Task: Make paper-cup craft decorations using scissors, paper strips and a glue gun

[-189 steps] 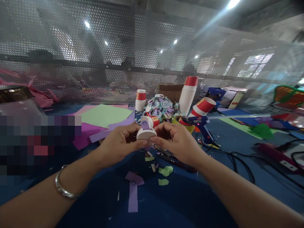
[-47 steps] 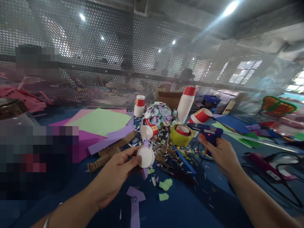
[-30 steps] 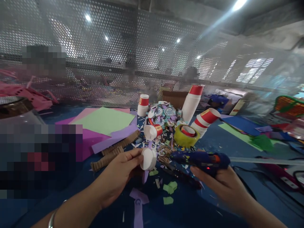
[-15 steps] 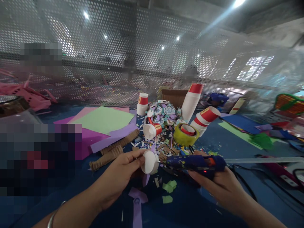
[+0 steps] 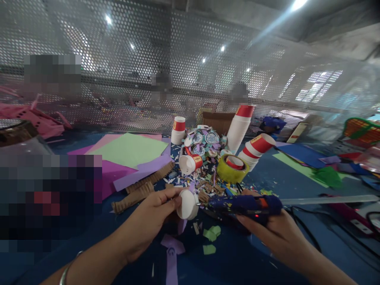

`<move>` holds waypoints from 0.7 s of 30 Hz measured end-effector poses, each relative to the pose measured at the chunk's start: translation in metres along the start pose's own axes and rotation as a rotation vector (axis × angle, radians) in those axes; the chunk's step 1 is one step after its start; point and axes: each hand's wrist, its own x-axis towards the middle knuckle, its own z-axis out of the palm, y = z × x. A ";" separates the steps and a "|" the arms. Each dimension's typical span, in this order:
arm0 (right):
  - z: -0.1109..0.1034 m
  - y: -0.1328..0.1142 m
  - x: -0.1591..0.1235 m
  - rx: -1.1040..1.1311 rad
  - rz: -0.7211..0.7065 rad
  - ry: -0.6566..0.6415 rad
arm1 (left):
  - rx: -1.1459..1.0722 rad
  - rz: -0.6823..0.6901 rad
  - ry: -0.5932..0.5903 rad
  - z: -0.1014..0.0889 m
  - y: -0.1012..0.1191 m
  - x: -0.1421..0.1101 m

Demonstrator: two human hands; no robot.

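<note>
One blue counter [image 5: 225, 263] carries the work, backed by a grey perforated screen [image 5: 127, 59]; a lit lamp [image 5: 298, 4] shows overhead, on the right hand's side. Beyond the left hand [image 5: 162, 211] lie coloured sheets [image 5: 132, 148], green uppermost, with corrugated strips [image 5: 136, 196] nearer to it. Ahead, between both hands, are loose clippings [image 5: 208, 186], a tipped cup [image 5: 191, 163], a pile of round pieces [image 5: 204, 140] and a leaning cup stack [image 5: 237, 128]. Yellow tape [image 5: 228, 174] sits beyond the right hand [image 5: 270, 231]; a power strip [image 5: 362, 226] lies well to its right. A purple strip [image 5: 171, 263] with a drawn smile lies on the wearer's side of the left hand.

Left hand: clamped on a short white cylinder [image 5: 187, 206], thumb and fingers pinching its left edge; forearm from lower left, bangle [image 5: 63, 274] at the wrist. Right hand: closed round a blue glue gun [image 5: 243, 205], held near level, nozzle pointing left at the cylinder's right edge. Contact cannot be confirmed. A red indicator is lit; a clear glue stick [image 5: 326, 200] projects rearward, right of the hand.
</note>
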 end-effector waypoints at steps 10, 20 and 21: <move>0.003 0.001 -0.003 0.055 0.015 0.033 | -0.004 0.001 -0.011 0.000 -0.002 0.000; 0.004 0.002 -0.002 0.031 0.005 0.070 | 0.009 -0.025 0.023 0.000 0.000 -0.001; 0.003 0.001 -0.002 0.037 -0.003 0.067 | 0.008 -0.029 0.026 0.000 0.000 -0.001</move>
